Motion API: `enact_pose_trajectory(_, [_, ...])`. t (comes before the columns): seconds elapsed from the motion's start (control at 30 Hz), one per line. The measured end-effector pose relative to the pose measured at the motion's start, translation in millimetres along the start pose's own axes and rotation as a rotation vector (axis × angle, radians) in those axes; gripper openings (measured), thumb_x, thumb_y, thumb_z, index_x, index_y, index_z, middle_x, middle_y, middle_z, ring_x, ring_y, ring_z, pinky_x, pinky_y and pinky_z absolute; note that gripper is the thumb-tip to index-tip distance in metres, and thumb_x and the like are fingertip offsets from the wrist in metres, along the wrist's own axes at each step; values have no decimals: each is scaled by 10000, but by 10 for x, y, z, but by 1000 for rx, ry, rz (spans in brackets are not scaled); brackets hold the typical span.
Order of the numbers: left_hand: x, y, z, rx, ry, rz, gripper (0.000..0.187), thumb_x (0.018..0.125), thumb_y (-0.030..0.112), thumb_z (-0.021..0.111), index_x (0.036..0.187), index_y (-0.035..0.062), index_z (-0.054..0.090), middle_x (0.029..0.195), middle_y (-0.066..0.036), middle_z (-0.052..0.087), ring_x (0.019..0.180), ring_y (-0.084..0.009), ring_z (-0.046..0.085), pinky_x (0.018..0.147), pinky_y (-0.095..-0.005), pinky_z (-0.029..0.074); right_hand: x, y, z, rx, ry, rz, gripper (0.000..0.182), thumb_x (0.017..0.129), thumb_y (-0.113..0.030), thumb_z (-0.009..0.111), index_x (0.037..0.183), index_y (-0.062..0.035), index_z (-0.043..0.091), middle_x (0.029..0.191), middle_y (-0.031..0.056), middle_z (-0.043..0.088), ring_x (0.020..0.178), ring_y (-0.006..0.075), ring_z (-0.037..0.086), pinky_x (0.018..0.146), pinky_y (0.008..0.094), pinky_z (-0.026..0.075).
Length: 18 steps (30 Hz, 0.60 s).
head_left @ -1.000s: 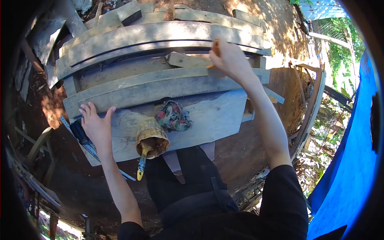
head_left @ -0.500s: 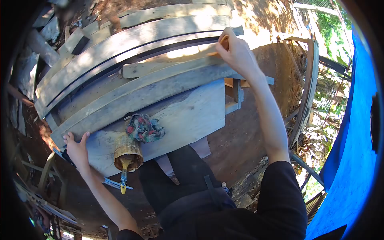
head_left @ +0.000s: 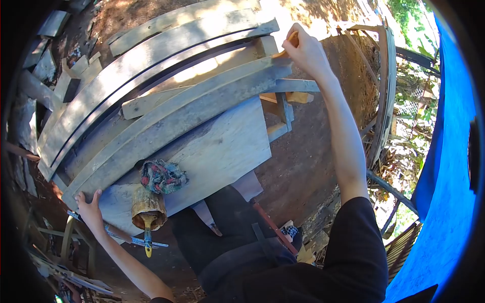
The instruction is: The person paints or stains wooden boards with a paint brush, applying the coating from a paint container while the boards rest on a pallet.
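My right hand (head_left: 304,49) is closed round the brown handle of a paintbrush (head_left: 291,39), its bristle end right at the far right end of a long grey wooden board (head_left: 166,116). At the board's near left end, my left hand (head_left: 90,211) lies with thumb and fingers apart against its edge. Beside that hand, a crusted container (head_left: 149,206) lies tipped toward me, with a second brush (head_left: 148,241), blue and yellow, sticking out of its mouth. A crumpled multicoloured rag (head_left: 162,177) sits just behind the container, on a pale flat panel (head_left: 222,146).
Another long board (head_left: 151,55) runs parallel behind, with a shorter wood piece (head_left: 151,103) between the two. Offcuts (head_left: 45,76) are heaped at the far left. Wooden framing (head_left: 386,96) stands at right, near a blue tarp (head_left: 444,177). A bluish strip (head_left: 136,241) juts from under the panel.
The boards, rag and container sit further left in view as the camera shifts. My right hand with the paintbrush stays at the board's far end; my left hand remains at its near end.
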<state>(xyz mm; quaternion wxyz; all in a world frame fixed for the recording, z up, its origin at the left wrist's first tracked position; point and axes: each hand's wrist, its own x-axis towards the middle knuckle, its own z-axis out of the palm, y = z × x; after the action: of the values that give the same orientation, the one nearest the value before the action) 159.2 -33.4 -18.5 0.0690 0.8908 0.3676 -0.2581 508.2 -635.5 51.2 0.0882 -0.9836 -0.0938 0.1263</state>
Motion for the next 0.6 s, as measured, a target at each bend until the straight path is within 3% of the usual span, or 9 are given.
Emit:
enact_pose_trajectory(0.03, [-1,4,-13,2,-1,7,894,826,447,841,1428,-123,507,1537,-349,412,1490,-411,370,1204,-439,329,-13,58,1,-1,1,7,146,984,-143,658,1017,-35,564,900,95,742,769,145,720,712,288,569])
enact_pose_trajectory(0.1, [6,24,-24,38,-12,-11,895,829,448,839,1425,-131,506,1527,-362,416,1494,-409,364,1208,-436,322,44,169,7,748,-71,82,143,984,-141,663,978,-31,572,900,108,737,778,142,720,720,276,573])
enact_pose_trajectory(0.13, [6,8,-16,41,-14,-9,895,829,448,839,1425,-131,506,1527,-362,416,1494,-409,364,1208,-436,322,43,207,18,749,-71,86,143,984,-141,663,978,-31,572,900,108,737,778,142,720,720,276,573])
enact_pose_trajectory(0.2, [7,-16,-10,-10,-4,10,907,828,448,839,1425,-142,497,1527,-373,404,1495,-413,359,1213,-436,312,-5,285,32,-130,74,-15,246,930,-222,724,1013,-32,592,840,130,747,748,170,741,678,318,564])
enact_pose_trajectory(0.23, [12,-10,-20,-8,-5,20,907,828,448,839,1425,-142,497,1527,-373,404,1495,-413,359,1213,-436,312,-59,343,46,-131,75,-5,246,930,-222,724,1013,-32,592,840,130,747,748,170,741,678,318,564])
enact_pose_trajectory(0.3, [-11,-3,-19,-11,-1,9,906,837,438,834,1424,-157,486,1526,-383,396,1497,-417,355,1215,-430,308,-51,398,82,495,297,83,206,944,-203,716,988,-33,608,783,118,733,700,152,737,640,290,557])
enact_pose_trajectory(0.43, [0,4,-29,-1,1,32,900,844,427,830,1422,-167,479,1528,-383,396,1498,-417,355,1216,-422,304,-516,321,34,511,71,211,188,964,-192,703,954,-16,637,738,87,719,606,116,701,567,261,535])
enact_pose_trajectory(0.53, [-8,-27,-29,-8,-3,19,891,850,418,826,1425,-166,476,1532,-384,389,1500,-418,352,1220,-416,296,-739,378,-35,617,90,329,178,1000,-168,685,950,-17,605,781,71,711,636,90,684,596,227,543])
enact_pose_trajectory(0.6, [29,-73,-8,-30,-9,26,890,847,419,829,1425,-161,482,1537,-381,390,1490,-430,363,1217,-422,299,-805,513,188,714,287,274,167,1014,-157,668,940,-26,596,807,62,716,634,74,664,583,223,534])
